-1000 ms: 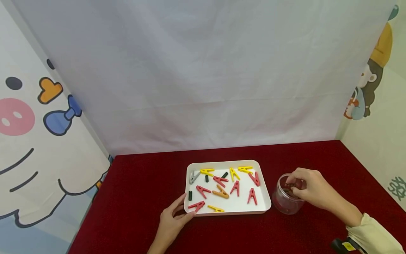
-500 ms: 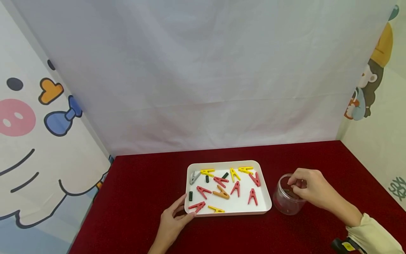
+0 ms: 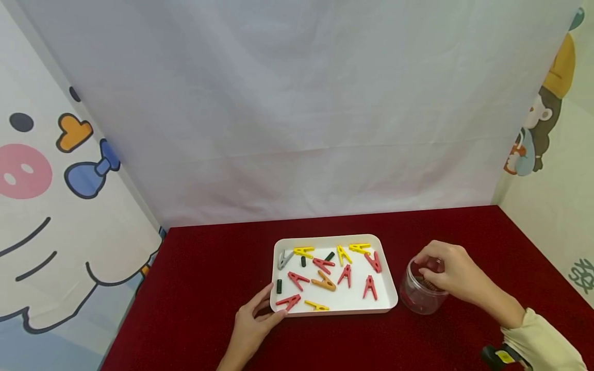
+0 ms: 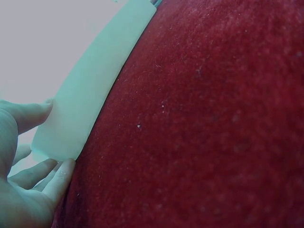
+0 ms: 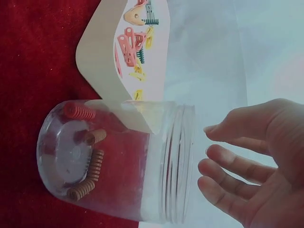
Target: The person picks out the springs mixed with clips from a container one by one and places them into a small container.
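My left hand [image 3: 250, 330] holds the near left corner of a white tray [image 3: 334, 312], its thumb on the front wall and its fingers along the side. Spring clamps in red, yellow, grey and orange lie in the tray, among them an orange clamp [image 3: 323, 281]. Dark green springs [image 3: 279, 286] lie there too. My right hand [image 3: 452, 270] is over the mouth of a clear jar [image 3: 419, 303], thumb and fingers apart and nothing between them. Inside the jar, the right wrist view shows a red spring [image 5: 79, 112] and several brown springs [image 5: 96, 164].
Dark red cloth [image 3: 218, 268] covers the table. A white curtain [image 3: 315, 113] hangs behind it, with printed panels at the left and right. The jar stands close to the tray's right end.
A brown spring at my right fingertips has been let go into the jar. The right fingers have spread, and the hand has shifted slightly left and up. The left hand and tray stay put.
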{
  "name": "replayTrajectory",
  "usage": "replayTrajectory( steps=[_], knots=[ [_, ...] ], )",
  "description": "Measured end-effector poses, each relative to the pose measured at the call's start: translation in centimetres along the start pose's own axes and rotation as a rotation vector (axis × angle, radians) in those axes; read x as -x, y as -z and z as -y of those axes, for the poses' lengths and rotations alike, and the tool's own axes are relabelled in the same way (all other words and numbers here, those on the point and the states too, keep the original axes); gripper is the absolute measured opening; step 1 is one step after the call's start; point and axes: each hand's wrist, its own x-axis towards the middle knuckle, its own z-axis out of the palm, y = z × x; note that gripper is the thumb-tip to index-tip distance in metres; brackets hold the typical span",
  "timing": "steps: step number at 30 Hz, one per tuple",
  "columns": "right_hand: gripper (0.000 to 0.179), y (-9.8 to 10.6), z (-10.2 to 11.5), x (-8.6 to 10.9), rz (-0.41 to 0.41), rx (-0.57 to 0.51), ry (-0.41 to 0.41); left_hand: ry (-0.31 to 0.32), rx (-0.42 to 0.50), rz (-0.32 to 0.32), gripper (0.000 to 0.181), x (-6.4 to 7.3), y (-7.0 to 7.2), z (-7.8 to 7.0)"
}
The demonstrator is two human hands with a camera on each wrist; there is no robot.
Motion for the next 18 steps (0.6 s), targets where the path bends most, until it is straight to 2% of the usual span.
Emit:
replayTrajectory(
  steps=[10, 18],
  knots=[
    [0.028, -0.7, 0.7, -1.2, -0.012, -0.009, 0.024, -0.011, -0.001, -0.002, 0.069, 0.1, -0.1, -0.1],
    [0.024, -1.6, 1.6, -2.2, 0.036, -0.029, -0.022, -0.017, 0.015, 0.0, 0.07, 0.2, -0.1, -0.2]
  ],
)
